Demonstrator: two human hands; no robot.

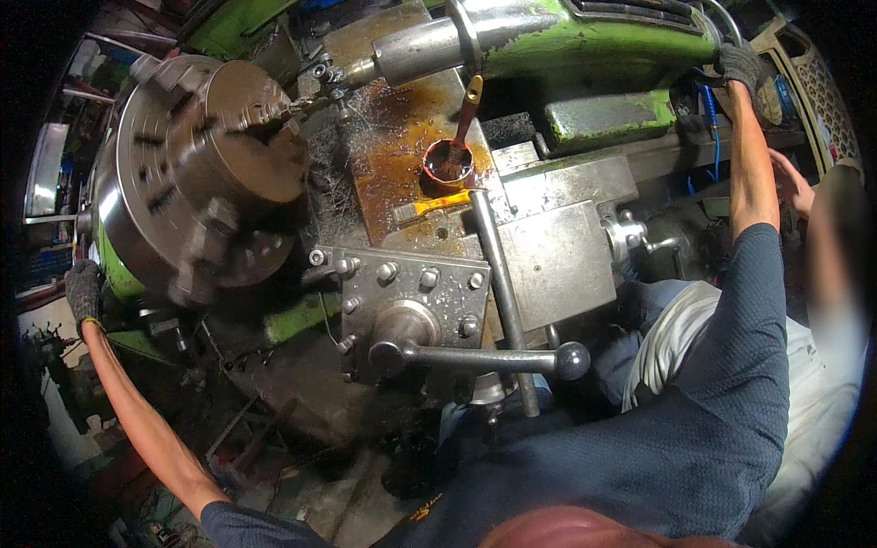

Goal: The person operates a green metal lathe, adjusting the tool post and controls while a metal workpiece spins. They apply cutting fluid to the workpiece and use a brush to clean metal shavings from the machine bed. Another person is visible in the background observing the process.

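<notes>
Gloves cover both hands, which sit at opposite ends of a green metal lathe. The left hand [82,290] rests at the far left beside the headstock [123,274], just below the big round chuck [196,178]; its fingers look curled, but whether they clamp on a lever or only lean on the casting I cannot tell, since the thing under them is hidden. The right hand [738,66] reaches to the upper right and its fingers wrap around a curved metal rim, seemingly the tailstock handwheel [722,20], closed on it. The chuck looks blurred, its jaws smeared as if turning, and it stands just left of the carriage. That chuck is heavy, stiff steel, oily and hard-edged; by my judgement it should be touched only when still, and then by its outer rim, not its stepped jaws. The handwheel is rigid and probably greasy, best held at the rim as now. Between the hands lie the tool post block [411,301] with its bolts, a long ball-ended lever [484,358], and a small red cup [448,163] with a brush on the rusty, chip-strewn cross slide [402,146]. Room is tight: the lever sticks out toward the body, swarf carpets the bed, and another person's hand [793,183] hovers at right, near the forearm.
</notes>
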